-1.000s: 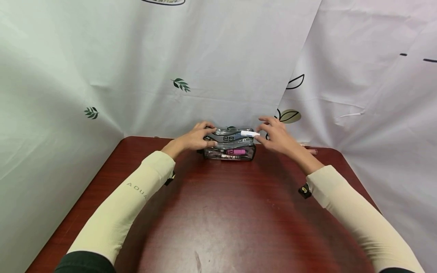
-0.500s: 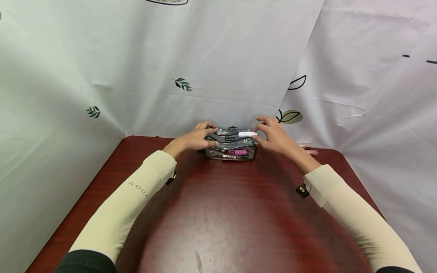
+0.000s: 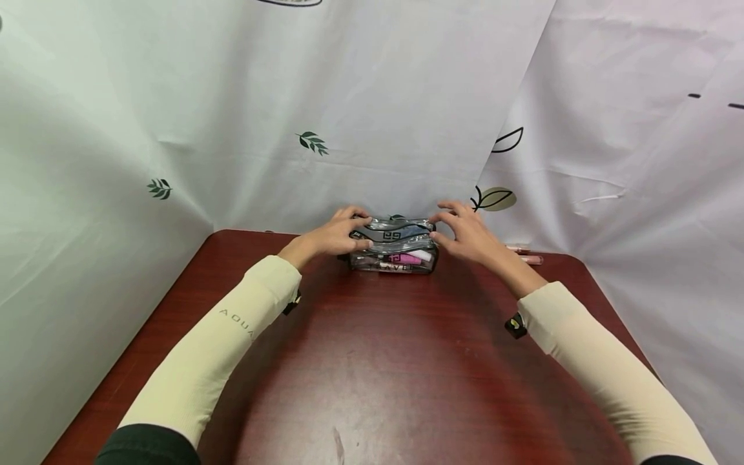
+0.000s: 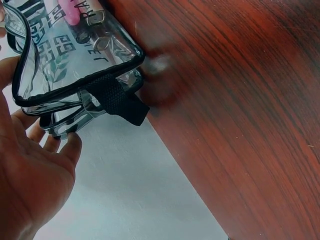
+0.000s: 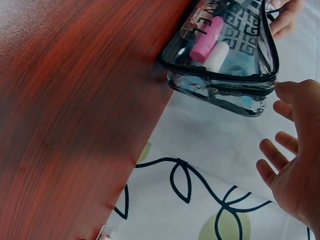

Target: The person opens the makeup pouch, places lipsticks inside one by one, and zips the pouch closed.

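Note:
A clear zip pouch with black trim [image 3: 392,247] stands upright at the table's far edge, its top parted. My left hand [image 3: 332,236] holds its left end, thumb at the near rim and fingers at the far one. Inside lie a pink tube [image 5: 206,39] and a white stick-shaped item [image 5: 217,56] side by side, with other small cosmetics partly hidden by the printed front. At the right end is my right hand [image 3: 465,234], holding nothing; its thumb tip is at the pouch's top corner and its other fingers are loosely bent and spread.
The dark red wooden table [image 3: 372,361] extends toward me. Right of the pouch, partly behind my right forearm, slim pinkish tubes [image 3: 530,259] lie near the far edge. A white leaf-print cloth [image 3: 372,129] hangs directly behind the table.
The white item was between my right fingers above the pouch; it has been let go and now lies inside by the pink tube. My left hand has stayed on the pouch.

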Tool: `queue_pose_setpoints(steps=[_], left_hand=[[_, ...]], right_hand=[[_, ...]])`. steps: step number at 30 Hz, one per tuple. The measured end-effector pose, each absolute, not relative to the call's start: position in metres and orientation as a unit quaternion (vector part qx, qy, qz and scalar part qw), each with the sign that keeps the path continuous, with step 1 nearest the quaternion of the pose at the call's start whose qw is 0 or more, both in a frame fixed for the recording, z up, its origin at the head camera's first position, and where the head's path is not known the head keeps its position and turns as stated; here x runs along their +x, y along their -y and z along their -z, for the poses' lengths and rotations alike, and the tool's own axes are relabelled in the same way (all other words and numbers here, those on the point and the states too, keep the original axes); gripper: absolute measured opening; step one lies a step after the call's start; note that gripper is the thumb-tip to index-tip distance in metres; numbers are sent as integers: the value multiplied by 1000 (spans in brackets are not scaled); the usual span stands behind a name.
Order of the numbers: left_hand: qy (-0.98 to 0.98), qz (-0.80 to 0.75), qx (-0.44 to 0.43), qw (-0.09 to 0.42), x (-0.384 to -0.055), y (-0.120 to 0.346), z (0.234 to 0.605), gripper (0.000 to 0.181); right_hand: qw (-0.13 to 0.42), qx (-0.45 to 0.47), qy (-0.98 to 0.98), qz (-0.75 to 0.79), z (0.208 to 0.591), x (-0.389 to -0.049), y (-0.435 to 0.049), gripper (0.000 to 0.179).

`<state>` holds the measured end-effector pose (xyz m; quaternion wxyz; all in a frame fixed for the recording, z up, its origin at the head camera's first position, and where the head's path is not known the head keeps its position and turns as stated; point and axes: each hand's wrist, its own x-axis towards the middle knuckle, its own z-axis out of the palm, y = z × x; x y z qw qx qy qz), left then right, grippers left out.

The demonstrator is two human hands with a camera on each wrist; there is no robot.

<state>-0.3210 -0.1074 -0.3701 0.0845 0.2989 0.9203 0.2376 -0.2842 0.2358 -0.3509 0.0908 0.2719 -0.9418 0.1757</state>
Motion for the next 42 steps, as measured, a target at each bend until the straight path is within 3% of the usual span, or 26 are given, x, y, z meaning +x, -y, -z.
queue_pose_setpoints(steps=[4, 13, 23, 42], left_hand=[[-916, -245, 306, 88, -326, 110, 372, 81], [-912, -253, 314, 74, -374, 119, 418, 92], [-916, -247, 304, 89, -323, 108, 370, 79], [-919, -240, 299, 87, -324, 107, 370, 80]], right_hand=[[82, 266, 943, -180, 352, -285, -240, 29], [78, 245, 949, -181, 364, -288, -265, 30], [55, 194, 967, -157, 373, -287, -301, 30], [50, 126, 980, -142, 396, -286, -358, 29]])
